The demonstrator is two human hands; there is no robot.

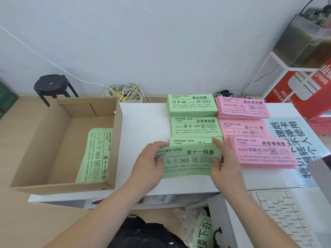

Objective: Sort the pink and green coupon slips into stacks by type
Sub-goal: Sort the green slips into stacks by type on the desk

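Green year-card coupon slip [188, 161], right of the cardboard box [118, 140], is pinched at both ends by the left hand [150, 160] and right hand [223, 161]; placing seems in hand, and next it likely needs squaring onto the matching green stack [189, 141] level with the box's middle.

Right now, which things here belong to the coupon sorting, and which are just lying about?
Job: green slips held by left hand and right hand; green stacks; pink stacks; box holding more slips.
Lying about: stool; cables; keyboard.
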